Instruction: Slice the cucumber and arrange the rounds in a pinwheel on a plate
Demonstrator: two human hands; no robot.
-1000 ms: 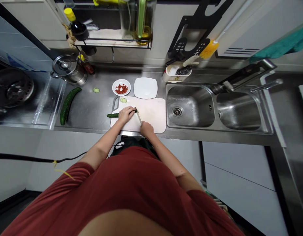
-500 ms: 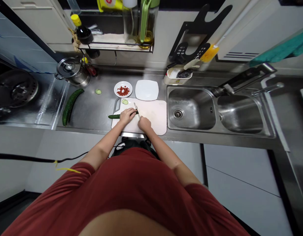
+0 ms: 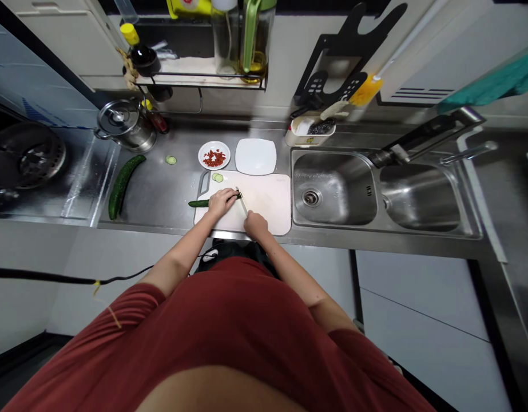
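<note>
In closed right hand [image 3: 255, 225]: thin, pale-bladed knife [image 3: 243, 202], drawn back toward five o'clock since moments ago. Clamped under left hand [image 3: 222, 202], across white rectangular cutting board [image 3: 270, 200]: slender, straight, dark-green cucumber [image 3: 198, 203], overhanging at nine o'clock. At board's ten: round pale-green slices [image 3: 218, 178].

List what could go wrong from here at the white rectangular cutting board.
First, the slender, light-coloured knife in the right hand is very close to the left hand's fingertips, so a slip might nick them.

Second, the long, dark-green cucumber under the left hand pokes past the left edge of the white rectangular cutting board; being rounded, it could roll if that hold loosens.
</note>
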